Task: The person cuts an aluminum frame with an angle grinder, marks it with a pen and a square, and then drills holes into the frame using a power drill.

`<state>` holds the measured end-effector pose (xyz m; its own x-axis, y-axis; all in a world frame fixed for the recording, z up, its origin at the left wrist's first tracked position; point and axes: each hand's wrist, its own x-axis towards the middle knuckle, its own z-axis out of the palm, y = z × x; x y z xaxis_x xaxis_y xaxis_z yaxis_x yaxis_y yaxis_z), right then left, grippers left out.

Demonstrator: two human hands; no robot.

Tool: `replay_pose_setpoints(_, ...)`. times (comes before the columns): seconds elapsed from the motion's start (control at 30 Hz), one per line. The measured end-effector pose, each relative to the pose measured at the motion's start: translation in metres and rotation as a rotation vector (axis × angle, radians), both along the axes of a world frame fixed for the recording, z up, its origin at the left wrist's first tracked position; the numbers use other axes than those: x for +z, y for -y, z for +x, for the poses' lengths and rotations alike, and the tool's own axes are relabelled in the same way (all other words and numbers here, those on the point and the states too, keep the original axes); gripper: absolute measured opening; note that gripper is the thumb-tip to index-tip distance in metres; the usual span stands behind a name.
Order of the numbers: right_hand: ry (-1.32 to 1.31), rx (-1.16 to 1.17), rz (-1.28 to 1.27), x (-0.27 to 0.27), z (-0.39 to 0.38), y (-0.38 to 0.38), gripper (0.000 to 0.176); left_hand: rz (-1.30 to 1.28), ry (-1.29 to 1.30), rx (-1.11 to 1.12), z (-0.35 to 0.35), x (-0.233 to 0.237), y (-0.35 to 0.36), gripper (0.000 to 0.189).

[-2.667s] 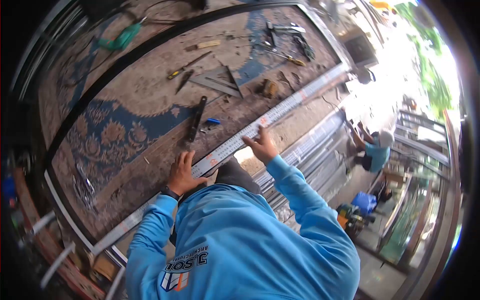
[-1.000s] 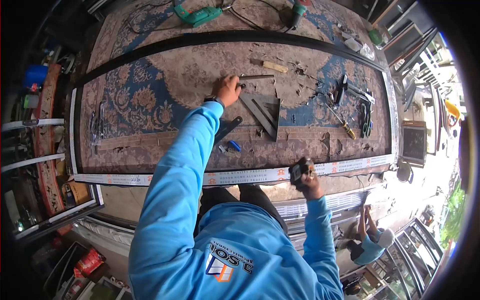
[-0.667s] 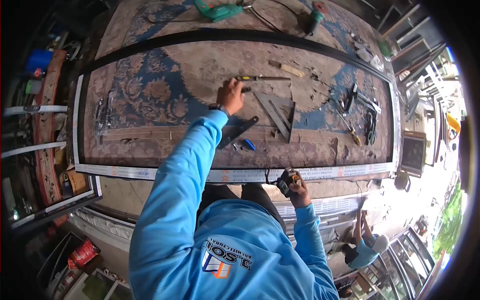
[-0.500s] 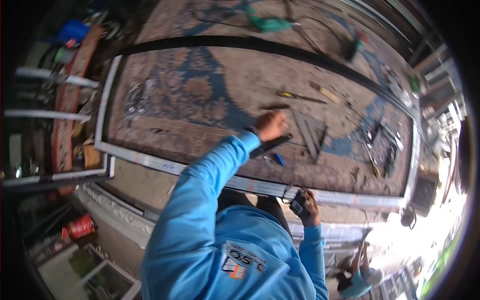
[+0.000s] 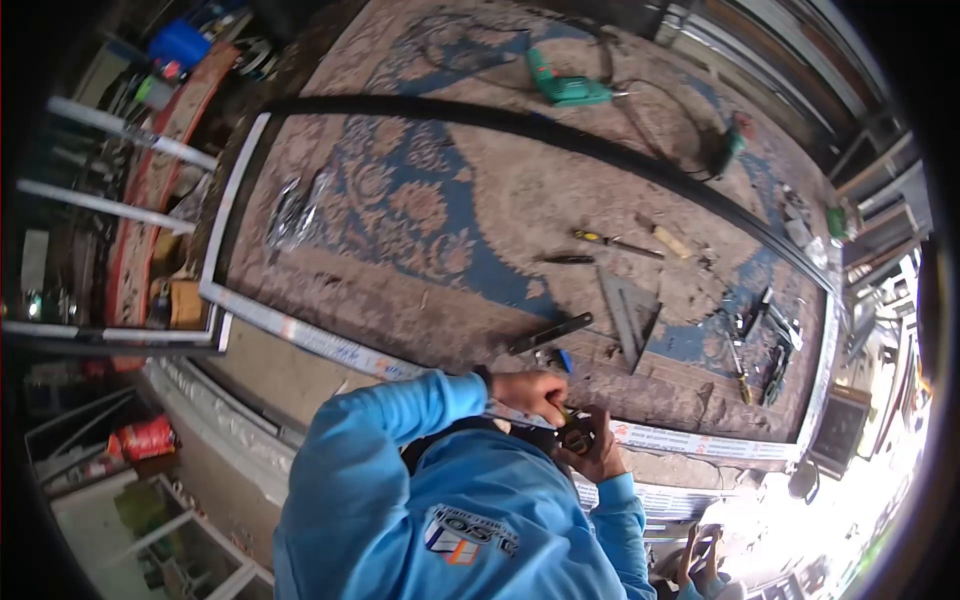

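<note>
Close to my body, my right hand (image 5: 603, 452) is closed round a dark tape measure (image 5: 576, 438). My left hand (image 5: 535, 394) meets it, fingers pinched at a small yellow strip that looks like the end of its blade. Both hands are over the near side of a long rectangular frame (image 5: 700, 445), whose near bar carries printed white film. Inside the frame, just beyond my hands, lie a black bar (image 5: 551, 333) and a small blue piece (image 5: 566, 361). Farther off are a set square (image 5: 625, 315) and a yellow-handled screwdriver (image 5: 615, 243).
A green drill (image 5: 570, 90) with its cable lies beyond the frame's dark far bar (image 5: 420, 106). Pliers and other hand tools (image 5: 770, 340) sit at the right on the patterned carpet (image 5: 400, 200). Another person's hands (image 5: 702, 553) show at lower right. Metal profiles stick out at left.
My left hand has come back from above the carpet to the tape measure in my right hand. The black bar is now uncovered. The view has shifted slightly.
</note>
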<state>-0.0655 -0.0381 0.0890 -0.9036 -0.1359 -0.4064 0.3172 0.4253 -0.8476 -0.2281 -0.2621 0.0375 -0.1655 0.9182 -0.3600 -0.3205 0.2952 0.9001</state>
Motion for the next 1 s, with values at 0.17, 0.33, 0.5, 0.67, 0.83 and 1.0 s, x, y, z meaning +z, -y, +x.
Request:
replay_pose_setpoints(0.17, -0.181, 0.024, 0.102, -0.008, 0.013, -0.048, 0.066, 0.039, 0.280, 0.544, -0.147, 0.040, 0.065, 0.031)
replay_pose_setpoints(0.33, 0.021, -0.397, -0.083, -0.025, 0.033, -0.059, 0.053, -0.164, -1.039, 0.844, -0.337, 0.008, 0.029, 0.015)
replay_pose_setpoints(0.5, 0.071, -0.780, -0.201, -0.018, 0.073, -0.023, 0.048, -0.352, -1.615, 0.650, -0.508, -0.049, -0.029, 0.020)
replay_pose_setpoints(0.67, 0.178, -1.060, -0.127, -0.013, 0.111, 0.004, 0.058, -0.568, -1.652, -0.006, -0.579, -0.076, -0.045, 0.015)
replay_pose_setpoints(0.83, 0.156, -1.145, -0.193, -0.022, 0.101, 0.015, 0.057, -0.615, -1.760, 0.078, -0.574, -0.067, -0.041, 0.020)
replay_pose_setpoints(1.0, 0.104, -0.940, -0.126, -0.025, 0.072, 0.011, 0.054, -0.146, -1.406, 0.727, -0.405, -0.009, -0.014, 0.020)
